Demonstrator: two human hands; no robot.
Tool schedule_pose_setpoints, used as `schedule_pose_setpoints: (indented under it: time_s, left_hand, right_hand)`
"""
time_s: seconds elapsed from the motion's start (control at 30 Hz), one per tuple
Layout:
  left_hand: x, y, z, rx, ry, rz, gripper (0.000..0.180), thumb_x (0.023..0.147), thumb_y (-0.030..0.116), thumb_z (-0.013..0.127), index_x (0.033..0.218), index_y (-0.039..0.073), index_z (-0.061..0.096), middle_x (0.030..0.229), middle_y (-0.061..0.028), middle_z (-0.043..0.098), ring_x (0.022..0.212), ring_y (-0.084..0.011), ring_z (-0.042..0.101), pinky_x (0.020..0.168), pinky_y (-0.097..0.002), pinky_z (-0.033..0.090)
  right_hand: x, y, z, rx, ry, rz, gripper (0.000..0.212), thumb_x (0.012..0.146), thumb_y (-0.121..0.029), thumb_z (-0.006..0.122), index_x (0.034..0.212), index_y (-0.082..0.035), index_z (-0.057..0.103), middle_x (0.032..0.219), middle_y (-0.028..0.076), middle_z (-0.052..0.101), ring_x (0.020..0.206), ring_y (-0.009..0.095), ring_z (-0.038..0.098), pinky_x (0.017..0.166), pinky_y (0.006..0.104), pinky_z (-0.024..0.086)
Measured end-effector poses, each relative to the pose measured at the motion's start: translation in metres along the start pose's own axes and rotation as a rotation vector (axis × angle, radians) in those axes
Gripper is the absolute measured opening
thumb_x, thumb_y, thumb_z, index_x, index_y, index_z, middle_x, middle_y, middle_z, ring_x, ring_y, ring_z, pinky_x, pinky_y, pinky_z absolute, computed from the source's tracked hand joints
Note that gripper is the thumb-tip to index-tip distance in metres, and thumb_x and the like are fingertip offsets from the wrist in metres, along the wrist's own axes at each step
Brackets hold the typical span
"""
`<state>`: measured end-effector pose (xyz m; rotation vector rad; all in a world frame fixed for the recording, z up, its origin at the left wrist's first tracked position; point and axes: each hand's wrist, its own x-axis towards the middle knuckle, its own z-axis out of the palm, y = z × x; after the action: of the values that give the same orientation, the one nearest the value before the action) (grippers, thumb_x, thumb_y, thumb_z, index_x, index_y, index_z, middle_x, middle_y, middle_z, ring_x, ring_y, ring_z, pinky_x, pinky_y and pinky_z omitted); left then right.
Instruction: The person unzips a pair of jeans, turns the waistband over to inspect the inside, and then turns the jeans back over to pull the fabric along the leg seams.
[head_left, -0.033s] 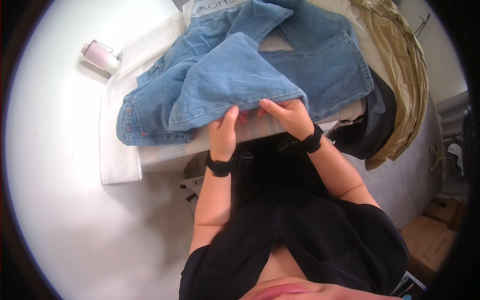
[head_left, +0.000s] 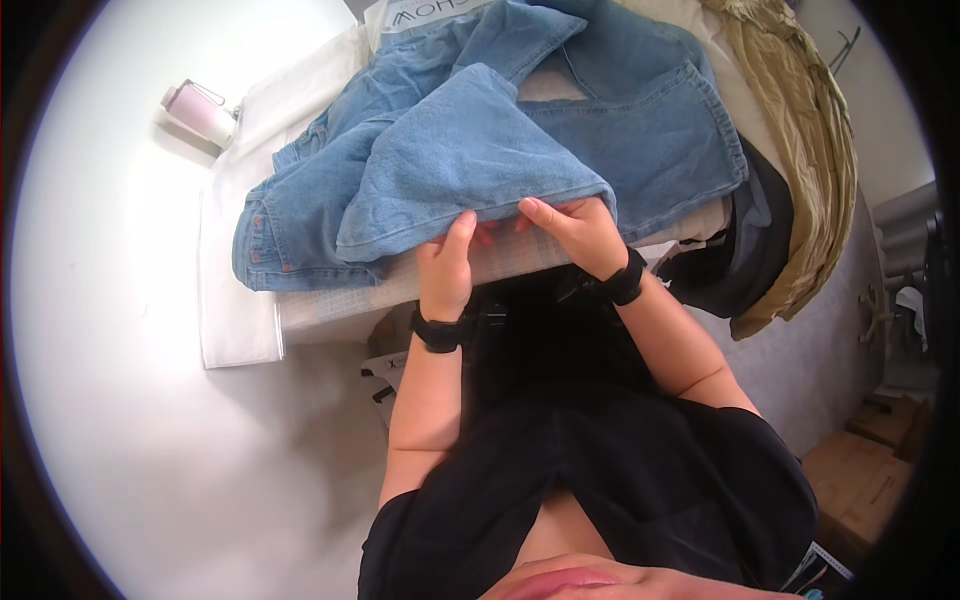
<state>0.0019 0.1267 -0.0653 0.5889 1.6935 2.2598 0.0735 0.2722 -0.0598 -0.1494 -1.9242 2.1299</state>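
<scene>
A pair of light blue jeans (head_left: 460, 155) is spread across the table, one leg opening drawn toward me over the near edge. Along that hem, my left hand (head_left: 446, 272) pinches the cloth, its thumb on top and fingers partly hidden beneath. My right hand (head_left: 585, 238) grips the same hem a little farther right, thumb over the edge and most fingers under the denim. The waistband (head_left: 262, 240) with its belt loops lies at the left, and the other leg (head_left: 650, 145) stretches to the right with its hem flat.
The table (head_left: 335, 302) has a pale checked cover. White sheets or bags (head_left: 235, 320) hang at its left corner, near a pink bottle (head_left: 200, 115). Khaki cloth (head_left: 795, 170) and dark garments (head_left: 735, 265) drape at the right. Cardboard boxes (head_left: 850, 480) stand on the floor, lower right.
</scene>
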Motion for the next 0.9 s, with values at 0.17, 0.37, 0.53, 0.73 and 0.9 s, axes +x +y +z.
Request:
schedule_pose_setpoints:
  time_s: [0.17,0.37,0.53,0.73,0.9]
  left_hand:
    - [0.0001,-0.0011,-0.0008,0.009,0.016,-0.018,0.012,0.079,0.012,0.049,0.082,0.001,0.054,0.073,-0.0068,0.056,0.065,-0.0143,0.051,0.061,-0.0261,0.040]
    - [-0.0025,0.0024,0.0025,-0.039,-0.006,-0.028,0.016,0.080,0.014,0.051,0.081,-0.001,0.058,0.076,-0.0050,0.058,0.069,-0.0117,0.051,0.065,-0.0243,0.039]
    - [-0.0025,0.0018,0.0018,-0.025,-0.032,-0.046,0.017,0.081,0.015,0.053,0.083,-0.001,0.058,0.078,-0.0050,0.058,0.072,-0.0118,0.052,0.066,-0.0246,0.040]
    - [-0.0013,0.0007,0.0006,-0.038,-0.067,-0.018,0.017,0.079,0.014,0.057,0.086,-0.001,0.057,0.080,-0.0042,0.058,0.074,-0.0117,0.052,0.068,-0.0246,0.040]
    - [-0.0010,0.0005,-0.0010,-0.049,-0.069,0.000,0.016,0.078,0.011,0.058,0.087,-0.001,0.056,0.081,-0.0048,0.057,0.074,-0.0124,0.053,0.067,-0.0254,0.041]
  right_hand:
    - [-0.0003,-0.0033,0.0027,0.041,0.034,-0.016,0.024,0.081,-0.024,0.057,0.073,-0.001,0.060,0.069,0.001,0.059,0.068,0.008,0.052,0.065,0.0213,0.041]
    - [-0.0013,-0.0024,0.0009,0.019,-0.002,0.007,0.020,0.083,-0.020,0.055,0.078,-0.001,0.059,0.072,0.000,0.058,0.071,0.007,0.050,0.067,0.0215,0.039]
    - [-0.0008,-0.0004,0.0004,-0.037,0.001,0.004,0.019,0.083,-0.019,0.056,0.078,-0.002,0.059,0.072,0.000,0.059,0.071,0.007,0.051,0.067,0.0212,0.039]
    - [0.0002,0.0004,0.0015,0.025,-0.007,-0.007,0.019,0.080,-0.018,0.059,0.082,0.000,0.059,0.074,0.002,0.059,0.070,0.009,0.053,0.065,0.0216,0.042]
    - [-0.0010,-0.0036,0.0025,0.054,-0.011,-0.027,0.023,0.078,-0.019,0.062,0.085,0.002,0.059,0.076,0.004,0.060,0.070,0.010,0.055,0.065,0.0225,0.044]
